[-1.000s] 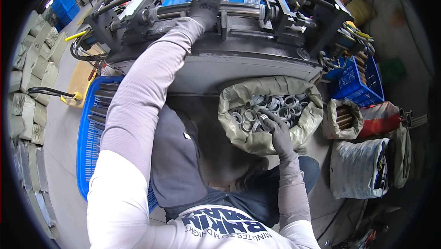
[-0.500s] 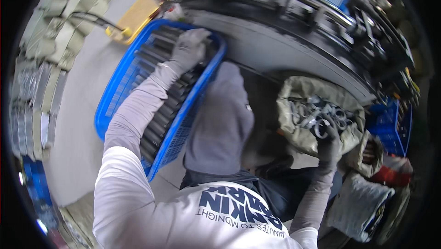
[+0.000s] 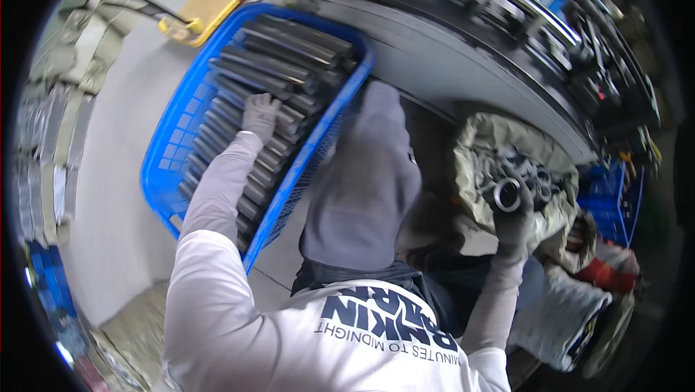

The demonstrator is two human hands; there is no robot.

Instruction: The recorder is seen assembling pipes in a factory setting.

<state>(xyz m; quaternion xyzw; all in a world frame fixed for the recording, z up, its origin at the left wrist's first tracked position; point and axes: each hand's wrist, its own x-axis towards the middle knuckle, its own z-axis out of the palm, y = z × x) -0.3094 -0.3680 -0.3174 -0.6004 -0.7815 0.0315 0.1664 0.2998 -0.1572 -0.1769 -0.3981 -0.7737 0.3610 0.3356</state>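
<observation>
In a grey glove, my left hand (image 3: 261, 115) rests over dark metal tubes (image 3: 275, 66) lying in rows inside a blue plastic basket (image 3: 165, 147). Its fingers are slightly apart on top of the tubes, and none is lifted. At the right, my gloved right hand (image 3: 514, 220) is closed on a shiny metal ring (image 3: 507, 195), with the open hole facing up. That hand is at the near rim of an olive woven sack (image 3: 474, 138), which is filled with many similar grey rings (image 3: 539, 182).
A machine with metal rods (image 3: 536, 23) runs along the far side above a pale base (image 3: 434, 52). A yellow tray (image 3: 221, 5) lies beyond the basket. Stacked parts (image 3: 54, 146) line the left; a blue crate (image 3: 612, 196) and more sacks (image 3: 561, 316) stand at the right.
My left hand has moved from the far end of the basket back toward its middle. My right hand has lifted slightly, and the ring in it shows more plainly.
</observation>
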